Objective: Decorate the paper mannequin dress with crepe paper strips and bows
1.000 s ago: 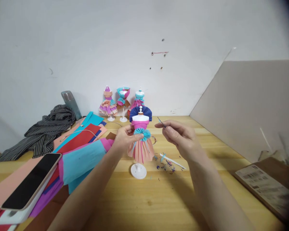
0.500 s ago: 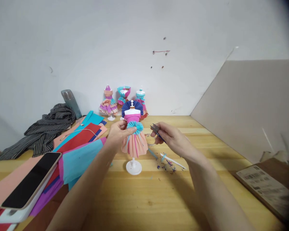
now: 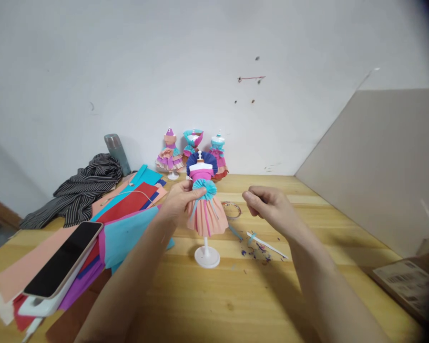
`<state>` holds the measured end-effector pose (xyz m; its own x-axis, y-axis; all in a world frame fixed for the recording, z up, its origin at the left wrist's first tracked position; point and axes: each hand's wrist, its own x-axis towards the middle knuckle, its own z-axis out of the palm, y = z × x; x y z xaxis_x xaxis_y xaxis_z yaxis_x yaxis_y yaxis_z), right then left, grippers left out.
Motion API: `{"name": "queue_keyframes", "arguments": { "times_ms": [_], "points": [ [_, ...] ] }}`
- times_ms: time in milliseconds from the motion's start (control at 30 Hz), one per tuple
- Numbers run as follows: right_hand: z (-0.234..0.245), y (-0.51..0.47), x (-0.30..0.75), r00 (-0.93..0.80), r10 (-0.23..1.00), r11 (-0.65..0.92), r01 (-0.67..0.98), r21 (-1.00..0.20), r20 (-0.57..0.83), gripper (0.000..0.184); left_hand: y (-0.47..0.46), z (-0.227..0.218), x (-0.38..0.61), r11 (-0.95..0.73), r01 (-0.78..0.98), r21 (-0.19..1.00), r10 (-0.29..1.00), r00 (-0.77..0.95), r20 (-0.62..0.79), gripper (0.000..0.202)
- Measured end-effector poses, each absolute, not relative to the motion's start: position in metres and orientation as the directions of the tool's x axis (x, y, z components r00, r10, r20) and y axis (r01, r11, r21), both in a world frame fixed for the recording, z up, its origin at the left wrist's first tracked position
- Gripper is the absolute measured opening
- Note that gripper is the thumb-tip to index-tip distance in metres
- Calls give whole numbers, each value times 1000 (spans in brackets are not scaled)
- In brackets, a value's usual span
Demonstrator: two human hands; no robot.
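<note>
A small white mannequin on a round stand wears a paper dress with a pink top, a dark blue collar, a peach and pink pleated skirt and a teal rosette at the waist. My left hand pinches the dress at the rosette from the left. To the right of the dress my right hand is closed in a loose fist; what it holds is hidden by the fingers.
Three finished paper dresses on stands line the back wall. Coloured paper sheets, a phone, a striped cloth and a grey flask lie left. Paper scraps and a wire ring sit right. A cardboard parcel is far right.
The small scissors seen in my right hand half a second ago no longer show; the fingers have curled shut. My left hand keeps its hold on the dress. The view has shifted slightly.
</note>
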<state>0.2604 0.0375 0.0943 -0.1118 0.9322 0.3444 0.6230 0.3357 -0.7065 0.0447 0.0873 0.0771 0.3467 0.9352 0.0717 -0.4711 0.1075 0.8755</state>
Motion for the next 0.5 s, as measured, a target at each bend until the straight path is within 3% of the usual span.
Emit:
{"name": "queue_keyframes", "arguments": {
  "times_ms": [133, 267, 433, 500],
  "points": [
    [96, 39, 259, -80, 890, 379, 678, -630, 449, 33, 88, 79, 40, 99, -458, 883, 922, 376, 91, 30],
    [97, 35, 258, -86, 890, 371, 708, -600, 448, 38, 87, 83, 35, 68, -432, 900, 895, 424, 136, 33],
    [95, 32, 260, -146, 858, 474, 594, -650, 492, 23, 85, 80, 32, 49, -470, 881, 880, 438, 184, 42],
    [95, 31, 261, -187, 820, 539, 572, -618, 542, 21, 84, 78, 31, 50, -480, 876, 869, 454, 199, 43]
  ]
}}
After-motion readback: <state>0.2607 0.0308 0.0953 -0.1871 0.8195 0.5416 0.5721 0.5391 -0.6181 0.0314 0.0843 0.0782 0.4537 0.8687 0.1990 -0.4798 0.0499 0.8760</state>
